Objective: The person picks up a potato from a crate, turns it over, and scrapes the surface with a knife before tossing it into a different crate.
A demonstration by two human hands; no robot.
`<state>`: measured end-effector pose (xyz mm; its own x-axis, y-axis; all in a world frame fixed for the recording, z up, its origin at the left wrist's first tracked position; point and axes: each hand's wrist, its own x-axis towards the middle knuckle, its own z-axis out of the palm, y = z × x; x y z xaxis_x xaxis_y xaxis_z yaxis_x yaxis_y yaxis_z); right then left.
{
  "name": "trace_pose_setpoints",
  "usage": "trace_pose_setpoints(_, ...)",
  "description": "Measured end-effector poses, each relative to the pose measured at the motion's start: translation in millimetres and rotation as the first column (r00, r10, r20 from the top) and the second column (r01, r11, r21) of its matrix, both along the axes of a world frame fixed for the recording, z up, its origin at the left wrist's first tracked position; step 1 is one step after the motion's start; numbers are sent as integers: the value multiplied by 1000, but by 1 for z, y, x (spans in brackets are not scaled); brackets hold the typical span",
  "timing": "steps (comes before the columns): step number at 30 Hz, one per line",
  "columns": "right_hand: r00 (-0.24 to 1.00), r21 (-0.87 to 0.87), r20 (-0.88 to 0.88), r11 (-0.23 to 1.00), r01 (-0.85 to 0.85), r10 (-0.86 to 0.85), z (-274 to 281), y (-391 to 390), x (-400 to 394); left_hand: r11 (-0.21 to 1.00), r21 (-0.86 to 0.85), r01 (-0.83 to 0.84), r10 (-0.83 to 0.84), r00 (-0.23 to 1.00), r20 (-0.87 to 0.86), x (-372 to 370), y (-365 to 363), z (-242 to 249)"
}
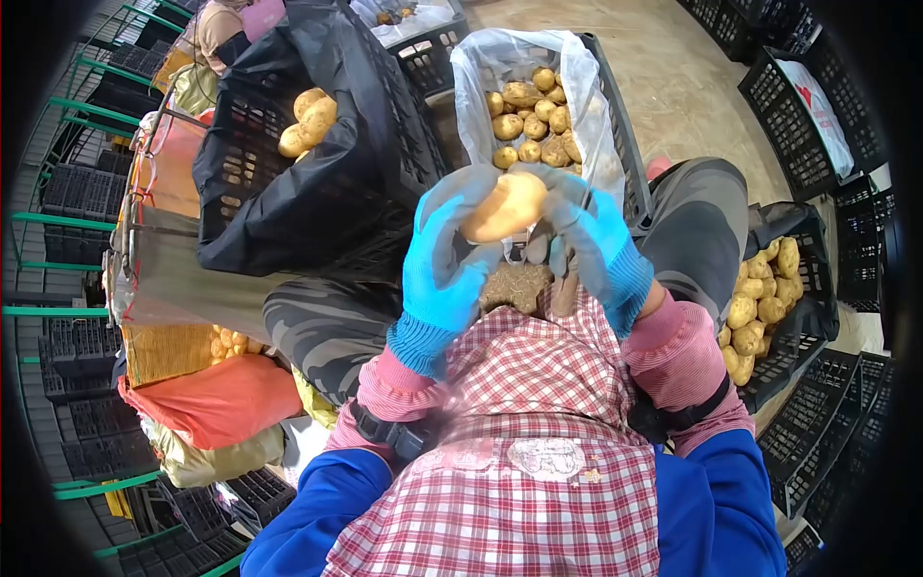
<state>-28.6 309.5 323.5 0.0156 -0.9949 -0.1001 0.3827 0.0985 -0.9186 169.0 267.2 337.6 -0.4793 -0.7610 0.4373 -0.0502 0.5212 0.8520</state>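
A: Potato (504, 207), where is it seen?

B: It is held up just above the middle of the view, between the two gloved hands, over the lap and the checked apron (524, 452)

A: How is the grip described?

B: The left hand (444, 264) is closed on the potato from the 9 o'clock side, with grey-tipped fingers (452, 192) curled over its top. The right hand (588, 240) is pressed against it from the 3 o'clock side, its fingers bent around the end. Both hands are covered by blue gloves, and the grip is filled by that one potato. A dark handle-like piece is seen below the right hand; what it is cannot be told

A: What is found around it?

B: At 12 o'clock, a black crate lined with a clear bag (481, 72) is filled with potatoes (534, 120). At 10 o'clock, a second crate lined with a black bag (356, 115) is seen, with a few potatoes (308, 120) lying in it. At 3 o'clock, beside the right knee, a third crate (817, 332) is loaded with more potatoes (760, 308). At 8 o'clock, an orange sack (221, 399) is laid by a mesh bag of small potatoes (231, 341). Empty black crates (808, 96) are stacked at 2 o'clock on the concrete floor (683, 87)
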Motion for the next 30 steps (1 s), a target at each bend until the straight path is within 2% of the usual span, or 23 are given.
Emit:
trace_pose_setpoints(1, 999, -23, 13, 999, -39, 39, 0, 1, 2, 999, 10, 43, -42, 998, -38, 0, 0, 4)
trace_pose_setpoints(2, 988, -47, 139, 997, -58, 64, 2, 1, 0, 987, 148, 68, -39, 980, -194, -2, 0, -1)
trace_pose_setpoints(5, 990, -85, 142, 996, -6, 18, 9, 4, -3, 930, 359, 82, 15, 966, -259, -9, 6, 5)
trace_pose_setpoints(9, 980, -60, 201, 998, 8, 4, 5, 5, -1, 849, 519, 102, 36, 968, -249, -9, 12, 8)
trace_pose_setpoints(12, 978, -121, 208, 992, 25, 1, -1, 3, 3, 901, 432, 45, 63, 971, -232, -9, 12, 3)
trace_pose_setpoints(15, 983, -170, 175, 982, 76, -46, -3, 3, 14, 989, 142, -27, 55, 979, -196, -4, 7, -5)
trace_pose_setpoints(18, 971, -54, 216, 994, -90, 100, -1, 8, 10, 985, -50, -162, 161, 986, -34, 2, 2, -4)
trace_pose_setpoints(21, 961, -9, 273, 999, -42, 43, 0, 9, 18, 950, 265, -165, 218, 959, -183, -7, 1, -1)
trace_pose_setpoints(23, 973, 2, 229, 1000, 13, -13, 0, 9, 22, 859, 466, -211, 285, 954, -94, -7, 3, 15)
trace_pose_setpoints(25, 981, -38, 184, 997, 72, -64, 0, 10, 22, 898, 364, -247, 268, 964, -7, -10, 1, 17)
trace_pose_setpoints(27, 984, -117, 142, 985, 126, -109, -1, 13, 23, 977, -51, -208, 212, 973, 96, -13, -2, 2)
trace_pose_setpoints(28, 948, -102, 257, 970, 221, -189, 1, 14, 30, 973, -85, -214, 226, 956, 186, -14, -1, 3)
trace_pose_setpoints(30, 958, -107, 251, 980, 170, -139, 2, 14, 27, 968, 145, -203, 201, 979, 31, -18, 1, -1)
